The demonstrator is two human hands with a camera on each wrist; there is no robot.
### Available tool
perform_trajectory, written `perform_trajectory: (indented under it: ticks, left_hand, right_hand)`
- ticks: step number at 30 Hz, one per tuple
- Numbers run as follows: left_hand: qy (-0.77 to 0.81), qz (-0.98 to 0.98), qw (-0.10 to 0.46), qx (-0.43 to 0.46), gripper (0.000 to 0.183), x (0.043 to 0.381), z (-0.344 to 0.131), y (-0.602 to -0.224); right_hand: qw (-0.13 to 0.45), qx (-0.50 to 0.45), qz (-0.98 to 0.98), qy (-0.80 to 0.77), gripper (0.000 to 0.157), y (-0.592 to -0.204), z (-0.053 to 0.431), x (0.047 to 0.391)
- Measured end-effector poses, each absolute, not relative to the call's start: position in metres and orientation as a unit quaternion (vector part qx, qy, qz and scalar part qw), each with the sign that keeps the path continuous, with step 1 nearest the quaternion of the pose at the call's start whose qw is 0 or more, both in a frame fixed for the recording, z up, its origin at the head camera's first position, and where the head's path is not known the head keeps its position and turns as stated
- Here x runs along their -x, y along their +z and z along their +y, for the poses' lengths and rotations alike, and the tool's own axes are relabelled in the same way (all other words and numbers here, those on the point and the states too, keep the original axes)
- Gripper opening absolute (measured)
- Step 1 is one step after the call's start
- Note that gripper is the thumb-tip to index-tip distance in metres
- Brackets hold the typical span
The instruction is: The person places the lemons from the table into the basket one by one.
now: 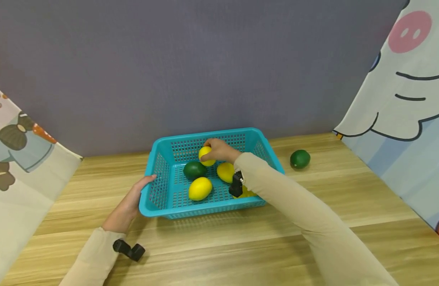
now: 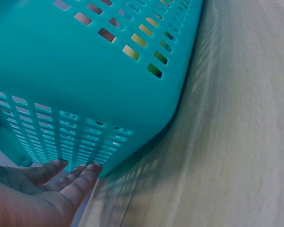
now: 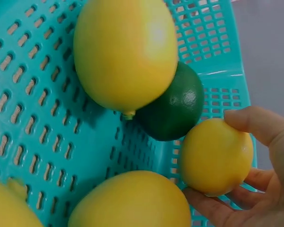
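Observation:
A yellow lemon (image 1: 205, 155) is held between the thumb and fingers of my right hand (image 1: 221, 151), at the back of a turquoise basket (image 1: 158, 212). The right wrist view shows the pinched lemon (image 3: 217, 157) beside a dark green lime (image 3: 180, 106). My left hand (image 1: 131, 198) grips the basket's left side, thumb over the rim; in the left wrist view its fingers (image 2: 80, 184) lie against the outer wall. Inside the basket are the lime (image 1: 194, 170), a lemon at the front (image 1: 200, 188), another in the middle (image 1: 225, 172) and one partly hidden beneath my right forearm (image 1: 247, 192).
Another green lime (image 1: 300, 159) lies on the wooden table (image 1: 212, 246), right of the basket. A grey panel (image 1: 205, 67) stands behind, with printed cloths (image 1: 401, 131) along both sides. Small black devices (image 1: 129, 249) are strapped at both wrists.

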State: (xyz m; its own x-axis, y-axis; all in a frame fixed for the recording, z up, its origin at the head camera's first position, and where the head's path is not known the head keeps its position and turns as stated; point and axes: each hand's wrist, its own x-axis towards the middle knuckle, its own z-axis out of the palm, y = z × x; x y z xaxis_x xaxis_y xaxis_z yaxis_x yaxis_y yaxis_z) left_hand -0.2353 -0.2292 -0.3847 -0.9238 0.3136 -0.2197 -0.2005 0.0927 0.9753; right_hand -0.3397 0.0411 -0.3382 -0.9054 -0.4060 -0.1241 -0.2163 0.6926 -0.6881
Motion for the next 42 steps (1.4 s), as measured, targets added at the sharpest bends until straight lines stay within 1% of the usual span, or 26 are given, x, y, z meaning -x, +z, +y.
perform_trajectory:
  ticks: [7, 12, 18, 25, 35, 42]
  left_hand:
    - [0.671, 0.716, 0.190, -0.039, 0.069, 0.236, -0.229, -0.385]
    - [0.672, 0.716, 0.188, -0.036, 0.069, 0.235, -0.229, -0.384]
    - [0.673, 0.714, 0.190, -0.039, 0.070, 0.236, -0.230, -0.385]
    - [0.676, 0.711, 0.191, -0.041, 0.069, 0.236, -0.231, -0.385]
    - [0.679, 0.707, 0.194, -0.042, 0.069, 0.235, -0.230, -0.384]
    - [0.675, 0.711, 0.193, -0.036, 0.069, 0.235, -0.230, -0.384]
  right_hand:
    - [0.138, 0.169, 0.916, -0.336, 0.058, -0.343, 0.039, 0.342]
    - [0.141, 0.185, 0.922, -0.309, 0.056, -0.349, 0.038, 0.342]
    - [0.141, 0.196, 0.929, -0.282, 0.061, -0.355, 0.038, 0.343]
    - [0.153, 0.201, 0.923, -0.289, 0.060, -0.356, 0.039, 0.342]
    - [0.175, 0.196, 0.926, -0.272, 0.067, -0.354, 0.039, 0.343]
    - [0.178, 0.199, 0.927, -0.262, 0.066, -0.350, 0.039, 0.341]
